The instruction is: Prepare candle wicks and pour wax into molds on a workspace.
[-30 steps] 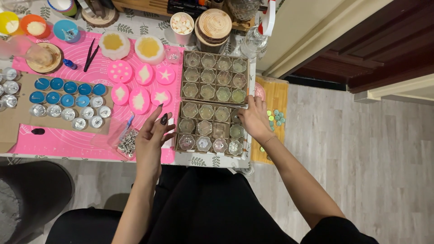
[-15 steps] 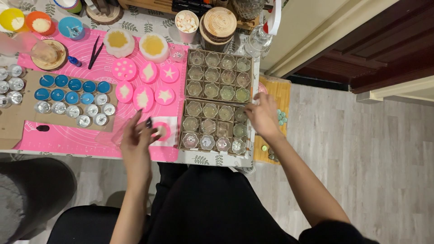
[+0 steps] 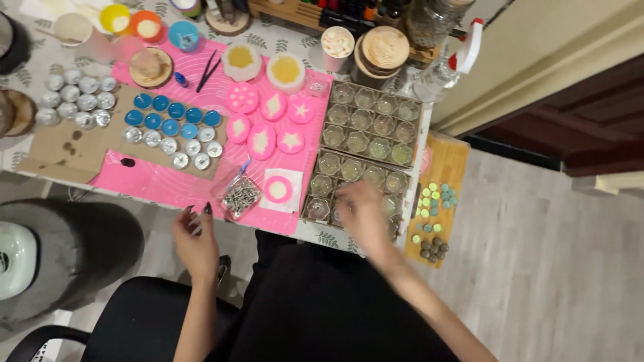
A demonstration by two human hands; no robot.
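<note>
Right hand [image 3: 362, 214] seen blurred at frame centre, laid over near cardboard tray [image 3: 322, 194] of small glass cups; grip not discernible. Left hand [image 3: 196, 241] held off table edge, lower left of centre, fingers spread, nothing held. Bag of metal wick tabs [image 3: 240, 196] placed on pink silicone mat [image 3: 147, 184]. Second cardboard tray [image 3: 373, 122] set just above first. Blue tealights [image 3: 173, 115] lined upper left.

Pink mat [image 3: 154, 184]: smooth, matt, rubbery-looking sheet along the tabletop's near edge. Divided boxes [image 3: 409, 137]: brown matt cardboard, holding clear glossy glass-like cups [image 3: 365, 119]. Tealight cups [image 3: 180, 159]: shiny metal, on plain cardboard. Small bag [image 3: 239, 196]: clear glossy plastic. Round coasters [image 3: 385, 47]: rough-barked wood at the far edge.
</note>
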